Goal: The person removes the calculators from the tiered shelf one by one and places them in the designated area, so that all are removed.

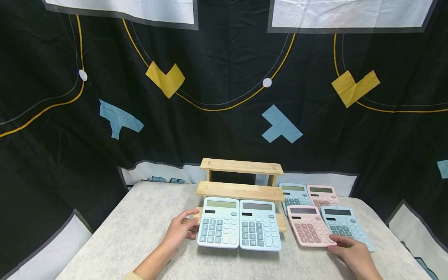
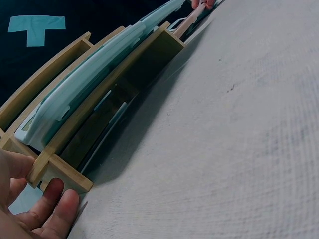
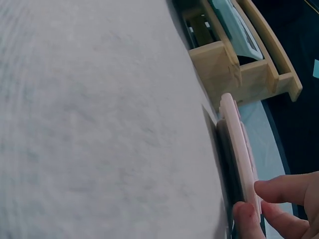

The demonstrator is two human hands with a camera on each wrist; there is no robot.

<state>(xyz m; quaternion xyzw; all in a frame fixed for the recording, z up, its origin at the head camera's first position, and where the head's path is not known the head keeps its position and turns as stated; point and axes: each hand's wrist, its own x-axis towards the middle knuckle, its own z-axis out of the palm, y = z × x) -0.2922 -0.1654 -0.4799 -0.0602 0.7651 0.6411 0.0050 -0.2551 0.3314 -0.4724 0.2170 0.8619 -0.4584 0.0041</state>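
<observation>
A tiered wooden rack (image 1: 241,190) stands on the table with two light-blue calculators, a left one (image 1: 218,223) and a right one (image 1: 260,225), leaning side by side on its front tier. My left hand (image 1: 180,229) holds the left end of the rack's front rail (image 2: 42,167), thumb and fingers on either side of the wood. To the right, my right hand (image 1: 353,252) pinches the lower right corner of the front pink calculator (image 1: 309,227). In the right wrist view that pink calculator (image 3: 237,144) appears edge-on, its near end between thumb and fingers.
Beside the front pink calculator lies a blue one (image 1: 344,221), partly covered by my right hand. Behind them are another blue calculator (image 1: 294,190) and a pink one (image 1: 322,192). A pale mottled cloth covers the table (image 1: 115,241); a dark patterned curtain (image 1: 217,132) hangs behind.
</observation>
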